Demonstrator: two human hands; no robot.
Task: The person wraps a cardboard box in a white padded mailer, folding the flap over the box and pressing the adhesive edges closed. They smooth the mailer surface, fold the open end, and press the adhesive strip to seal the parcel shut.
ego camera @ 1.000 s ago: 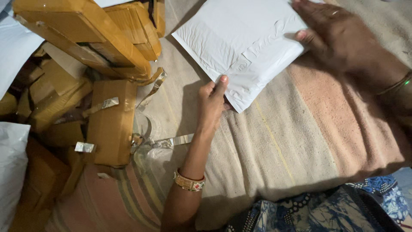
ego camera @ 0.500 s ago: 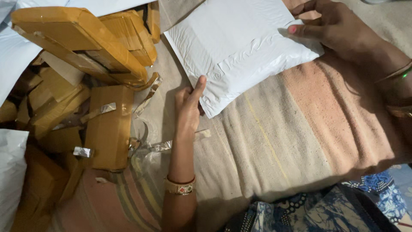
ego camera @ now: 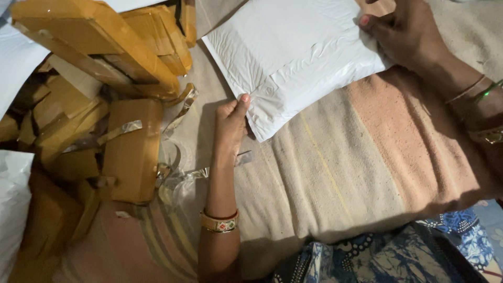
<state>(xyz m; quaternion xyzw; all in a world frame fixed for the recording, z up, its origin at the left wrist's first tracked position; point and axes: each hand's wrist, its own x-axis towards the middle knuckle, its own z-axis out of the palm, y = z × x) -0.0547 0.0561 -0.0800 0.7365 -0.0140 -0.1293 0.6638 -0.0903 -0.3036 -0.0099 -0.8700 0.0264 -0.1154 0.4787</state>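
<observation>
A white padded mailer bag (ego camera: 293, 57) lies flat on a striped beige and peach blanket (ego camera: 367, 157). My left hand (ego camera: 230, 123) pinches its near left edge, thumb on top. My right hand (ego camera: 406, 34) presses down on the bag's right edge, fingers spread over it. Both wrists carry bangles. The bag's far end runs out of the top of the view.
A heap of flattened brown cardboard boxes (ego camera: 94, 89) with strips of clear tape (ego camera: 178, 173) fills the left side. White plastic bags (ego camera: 13, 204) sit at the far left edge. Blue patterned cloth (ego camera: 398, 251) covers my lap at the bottom.
The white bag has slid toward the left and nearer the cardboard heap. My left hand followed its edge; my right hand shifted onto its right side.
</observation>
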